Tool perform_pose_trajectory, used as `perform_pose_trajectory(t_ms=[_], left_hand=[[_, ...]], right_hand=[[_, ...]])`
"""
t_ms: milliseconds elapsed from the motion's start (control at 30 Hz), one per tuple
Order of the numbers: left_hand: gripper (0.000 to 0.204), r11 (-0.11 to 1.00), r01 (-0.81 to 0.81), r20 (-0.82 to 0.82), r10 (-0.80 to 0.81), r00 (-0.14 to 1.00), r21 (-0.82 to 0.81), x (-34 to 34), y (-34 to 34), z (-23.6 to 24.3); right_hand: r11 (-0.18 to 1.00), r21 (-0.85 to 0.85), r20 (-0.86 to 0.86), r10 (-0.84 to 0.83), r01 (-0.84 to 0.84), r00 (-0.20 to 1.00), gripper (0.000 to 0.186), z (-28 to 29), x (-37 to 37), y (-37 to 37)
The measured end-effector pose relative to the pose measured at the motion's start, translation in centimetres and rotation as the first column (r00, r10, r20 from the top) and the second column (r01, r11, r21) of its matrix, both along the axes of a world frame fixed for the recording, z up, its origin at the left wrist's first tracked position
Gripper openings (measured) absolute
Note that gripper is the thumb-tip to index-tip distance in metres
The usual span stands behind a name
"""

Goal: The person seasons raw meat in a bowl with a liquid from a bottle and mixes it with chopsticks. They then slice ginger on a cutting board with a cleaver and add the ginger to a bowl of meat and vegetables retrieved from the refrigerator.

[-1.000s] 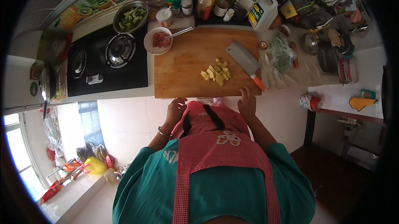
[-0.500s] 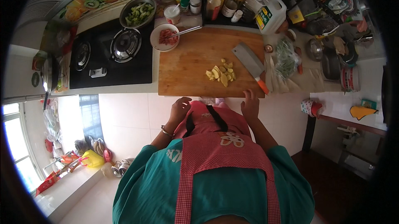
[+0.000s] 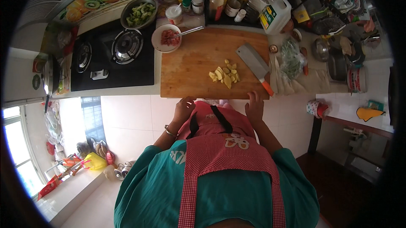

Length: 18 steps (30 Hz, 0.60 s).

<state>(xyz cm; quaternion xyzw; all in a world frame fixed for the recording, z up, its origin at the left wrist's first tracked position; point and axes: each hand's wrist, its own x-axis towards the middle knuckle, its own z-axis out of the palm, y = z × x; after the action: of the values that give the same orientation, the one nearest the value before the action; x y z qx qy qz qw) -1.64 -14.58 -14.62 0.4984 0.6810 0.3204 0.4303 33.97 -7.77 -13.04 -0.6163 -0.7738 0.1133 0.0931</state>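
Observation:
My left hand (image 3: 185, 109) hangs by the front edge of the wooden cutting board (image 3: 190, 73), fingers loosely bent, holding nothing. At the board's right front edge is my right hand (image 3: 254, 107), its fingers apart and tips at the rim, also without anything in them. A loose pile of pale yellow slices (image 3: 224, 75), which look like ginger, lies on the board between and beyond my hands. To their right rests a cleaver (image 3: 254, 62), its orange-tipped handle (image 3: 267, 87) pointing toward me. A white bowl of chopped raw meat (image 3: 170, 38) with a metal utensil (image 3: 191, 31) in it sits at the far left corner.
Left of the board is a black gas stove (image 3: 112, 73). A metal bowl of green vegetables (image 3: 141, 15) stands behind it. Bottles and a large white jug (image 3: 275, 16) fill the back. Bagged greens (image 3: 292, 61) lie to the right, near a metal bowl (image 3: 320, 49).

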Motion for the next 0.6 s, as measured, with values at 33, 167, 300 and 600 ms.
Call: perform_pose_trajectory(t_ms=[33, 167, 300, 600], left_hand=[[0.027, 1.000, 0.008, -0.015, -0.008, 1.000, 0.001, -0.1, 0.0, -0.1], [0.027, 1.000, 0.015, -0.006, -0.015, 1.000, 0.018, 0.0, 0.2, -0.2], [0.027, 1.000, 0.015, 0.000, -0.015, 1.000, -0.003, 0.2, 0.3, -0.3], [0.048, 0.995, 0.083, 0.002, -0.084, 0.996, 0.047, 2.5, 4.2, 2.0]], right_hand=[[1.000, 0.007, -0.005, 0.006, -0.006, 1.000, 0.055, -0.2, 0.1, 0.1], [1.000, 0.008, -0.010, 0.003, -0.003, 1.000, 0.055, -0.6, 0.2, 0.1], [1.000, -0.013, -0.025, 0.005, -0.005, 1.000, 0.056, -0.3, 0.3, 0.2], [0.998, -0.070, -0.304, -0.020, -0.001, 0.953, 0.090, 0.8, -3.1, 5.4]])
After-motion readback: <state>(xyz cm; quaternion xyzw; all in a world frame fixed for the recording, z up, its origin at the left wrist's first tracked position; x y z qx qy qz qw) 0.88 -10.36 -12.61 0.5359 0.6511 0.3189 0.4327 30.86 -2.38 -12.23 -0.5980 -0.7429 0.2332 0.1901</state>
